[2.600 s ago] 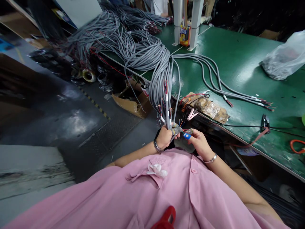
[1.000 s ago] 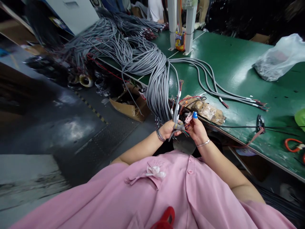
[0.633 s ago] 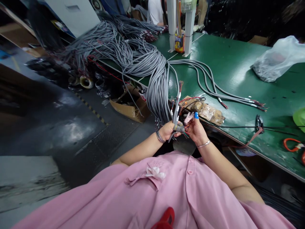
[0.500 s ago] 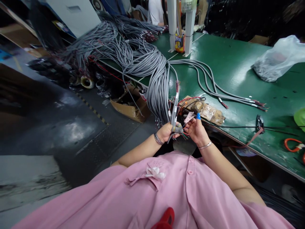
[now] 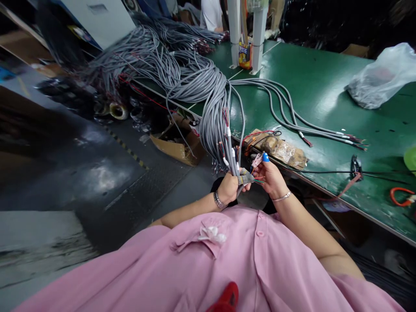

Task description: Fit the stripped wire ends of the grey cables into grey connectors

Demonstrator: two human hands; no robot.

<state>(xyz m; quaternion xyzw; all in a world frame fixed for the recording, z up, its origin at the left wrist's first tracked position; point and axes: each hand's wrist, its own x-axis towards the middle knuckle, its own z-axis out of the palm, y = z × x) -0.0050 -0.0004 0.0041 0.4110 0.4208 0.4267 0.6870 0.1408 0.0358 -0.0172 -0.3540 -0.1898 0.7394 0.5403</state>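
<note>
Green table [image 5: 318, 65] runs along the far side; the large grey cable pile [image 5: 191, 78] lies across it and spills over the near edge. Taped cardboard piece [image 5: 282, 149] at that edge.

Held grey cables [image 5: 232, 158]: between the pile and the person's body, just off the table edge. Change against half a second ago: their white-labelled ends [image 5: 228, 131] have swung left, off the cardboard and in front of the hanging cables. Judged effect on the work: coloured wires more exposed between the hands.

Left hand [image 5: 228, 188]: closed round the cables, below the labels. Right hand [image 5: 271, 177]: thumb and fingers drawn narrow at the wires; whether one is pinched, cannot tell. Blue cap [image 5: 265, 157] on one digit.

Pink clip [image 5: 256, 161]: just beyond the right fingertips; contact unclear. Frayed sheath end [image 5: 246, 178] points right, coloured wires [image 5: 259, 180] fanned from it, mostly loose
</note>
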